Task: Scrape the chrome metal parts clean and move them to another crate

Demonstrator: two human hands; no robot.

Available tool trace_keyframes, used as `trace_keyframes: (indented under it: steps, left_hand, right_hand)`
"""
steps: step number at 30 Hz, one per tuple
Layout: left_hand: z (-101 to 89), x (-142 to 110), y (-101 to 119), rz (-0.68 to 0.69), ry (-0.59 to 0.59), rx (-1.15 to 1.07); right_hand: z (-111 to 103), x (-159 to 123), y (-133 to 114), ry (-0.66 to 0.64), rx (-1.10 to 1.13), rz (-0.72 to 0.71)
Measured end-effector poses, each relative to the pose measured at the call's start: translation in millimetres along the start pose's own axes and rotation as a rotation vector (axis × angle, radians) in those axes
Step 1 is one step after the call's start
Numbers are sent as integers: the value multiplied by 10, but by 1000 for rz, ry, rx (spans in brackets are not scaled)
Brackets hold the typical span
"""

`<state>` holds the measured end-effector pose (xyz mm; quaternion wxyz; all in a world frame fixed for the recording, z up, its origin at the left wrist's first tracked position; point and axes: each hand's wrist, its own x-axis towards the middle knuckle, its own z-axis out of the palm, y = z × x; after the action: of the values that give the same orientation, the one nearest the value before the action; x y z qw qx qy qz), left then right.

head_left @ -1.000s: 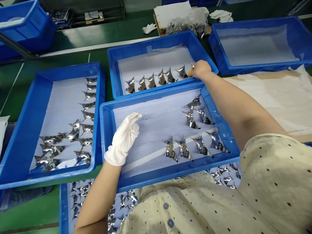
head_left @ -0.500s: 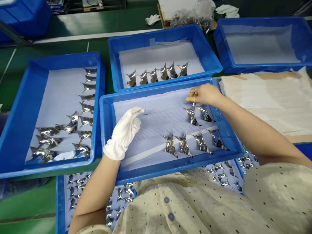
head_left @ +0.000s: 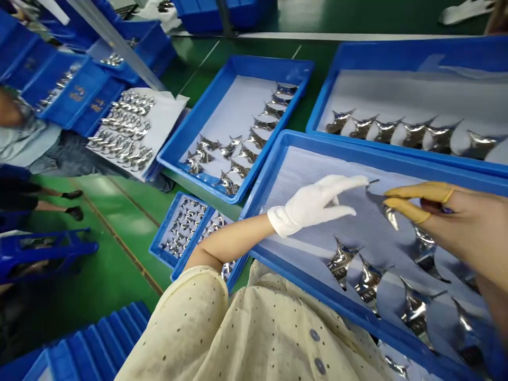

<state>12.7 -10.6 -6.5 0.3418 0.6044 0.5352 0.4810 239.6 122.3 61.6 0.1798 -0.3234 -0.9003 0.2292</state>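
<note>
Pinched between the yellow-covered thumb and finger of my right hand point(head_left: 456, 211) is a shiny curved metal part point(head_left: 391, 216) with pointed corners. It hangs above a paper-lined blue tray point(head_left: 273, 174). My left hand point(head_left: 317, 203), in a white glove, is open over the same tray, thumb apart from the fingers. Its fingertips are close to the part's left tip; whether they touch it I cannot tell. Several like metal parts point(head_left: 367, 286) lie on the tray's lining, some partly hidden by my right hand and arm.
Another blue tray point(head_left: 311, 114) behind holds a row of such parts, as does a tray point(head_left: 234, 61) to the left. Farther left, a white board point(head_left: 162, 114) carries many shiny pieces beside a seated person point(head_left: 32, 143). Lower trays point(head_left: 153, 248) of small parts sit below.
The view has swung left. My right hand has lifted a metal part from the tray and brought it toward my left hand. My left hand's thumb and fingers have spread apart.
</note>
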Motion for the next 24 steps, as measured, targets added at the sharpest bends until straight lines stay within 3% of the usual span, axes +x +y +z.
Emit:
trace_keyframes:
  steps: [3, 6, 10, 13, 17, 24]
  left_hand:
    - [-40, -22, 10, 76, 18, 130]
    - [-163, -62, 67, 65, 146, 151]
    - [-292, -116, 134, 36, 405, 125]
    - [-288, -129, 108, 77, 508, 129]
    - [-226, -105, 71, 316, 584, 253]
    - [-180, -93, 64, 530, 587, 509]
  right_hand:
    - [217, 165, -382, -46, 366, 185]
    - [419, 300, -587, -5, 706, 429]
    - [631, 356, -646, 11, 1155, 358]
    - [762, 362, -647, 61, 1202, 268]
    - [864, 384, -682, 186, 1189, 222]
    - [911, 352, -772, 199, 1222, 232]
